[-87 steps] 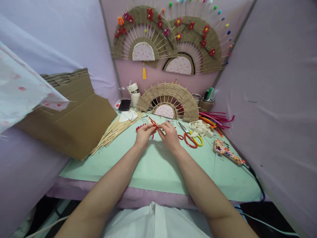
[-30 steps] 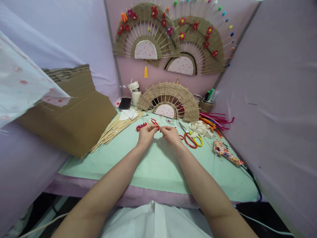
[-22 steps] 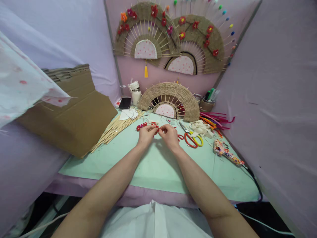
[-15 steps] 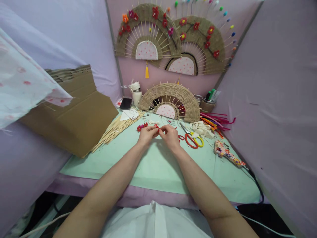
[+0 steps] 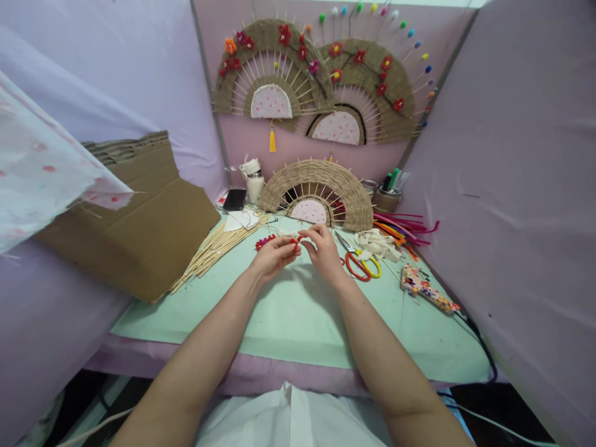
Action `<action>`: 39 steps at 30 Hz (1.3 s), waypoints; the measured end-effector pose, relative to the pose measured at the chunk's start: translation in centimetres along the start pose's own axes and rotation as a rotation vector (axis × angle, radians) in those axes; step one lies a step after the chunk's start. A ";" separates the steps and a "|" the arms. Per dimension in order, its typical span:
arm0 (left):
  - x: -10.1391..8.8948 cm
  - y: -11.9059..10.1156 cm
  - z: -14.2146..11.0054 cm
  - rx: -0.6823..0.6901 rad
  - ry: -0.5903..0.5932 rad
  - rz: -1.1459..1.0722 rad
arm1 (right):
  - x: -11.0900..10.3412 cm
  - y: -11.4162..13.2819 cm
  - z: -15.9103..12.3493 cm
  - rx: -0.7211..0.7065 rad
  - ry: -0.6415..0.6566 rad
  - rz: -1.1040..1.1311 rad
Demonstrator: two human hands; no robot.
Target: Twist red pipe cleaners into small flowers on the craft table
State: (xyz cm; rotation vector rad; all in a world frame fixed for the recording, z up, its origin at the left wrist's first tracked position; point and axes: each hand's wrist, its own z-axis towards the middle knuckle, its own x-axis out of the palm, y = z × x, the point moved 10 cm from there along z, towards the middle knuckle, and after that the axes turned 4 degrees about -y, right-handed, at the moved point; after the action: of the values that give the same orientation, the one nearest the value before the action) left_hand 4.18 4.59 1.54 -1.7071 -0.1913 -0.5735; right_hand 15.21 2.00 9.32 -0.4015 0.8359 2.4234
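Between finger and thumb, my left hand pinches a small bent piece of red pipe cleaner. My right hand meets it from the other side, its index finger and thumb at the red piece. Just beyond my left hand lie finished red and pink fuzzy flowers. A pair of scissors with red handles rests to the right of my right hand, next to yellow-handled scissors. Behind the hands stands a twine-woven fan with a dotted pink centre.
Thin wooden sticks and a large cardboard sheet are on the left. To the right lie cream fabric strips, pink pipe cleaners and a floral glue gun with a cord. A white bottle and a phone stand behind.
My right hand's fingers have lifted and spread a little, and my left hand has turned slightly upward, showing more of the red pipe cleaner. The camera view has shifted slightly.
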 end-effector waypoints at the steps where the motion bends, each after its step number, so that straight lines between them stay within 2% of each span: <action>1: 0.1 0.0 0.0 0.005 0.000 0.013 | 0.1 0.1 0.0 -0.011 0.007 -0.029; 11: 0.2 -0.2 -0.1 0.034 -0.013 0.086 | 1.0 0.4 -0.2 -0.072 0.084 -0.049; 14: 0.1 -0.4 -0.1 0.060 -0.031 0.098 | 0.9 0.4 -0.3 -0.069 0.072 -0.063; 18: -0.2 -0.5 0.4 0.106 -0.046 0.103 | 0.8 0.2 -0.2 -0.044 0.069 -0.086; 22: -1.2 -0.6 0.8 0.156 -0.122 0.207 | 0.5 -0.3 -0.1 0.030 0.039 -0.034; 27: -1.4 -1.1 0.6 0.239 -0.167 0.335 | 1.4 -1.0 -0.2 0.151 0.108 0.093; 33: -1.5 -1.5 0.1 0.280 -0.257 0.298 | 1.5 -1.1 -0.5 0.174 0.079 0.058; 39: -0.8 -1.8 0.0 0.338 -0.209 0.343 | 1.9 -1.0 -0.8 0.185 0.064 0.075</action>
State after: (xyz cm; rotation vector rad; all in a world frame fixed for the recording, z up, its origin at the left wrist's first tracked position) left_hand 2.77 5.14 2.71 -1.4250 -0.1308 -0.0996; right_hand 14.30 2.94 7.38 -0.3845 1.1104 2.3854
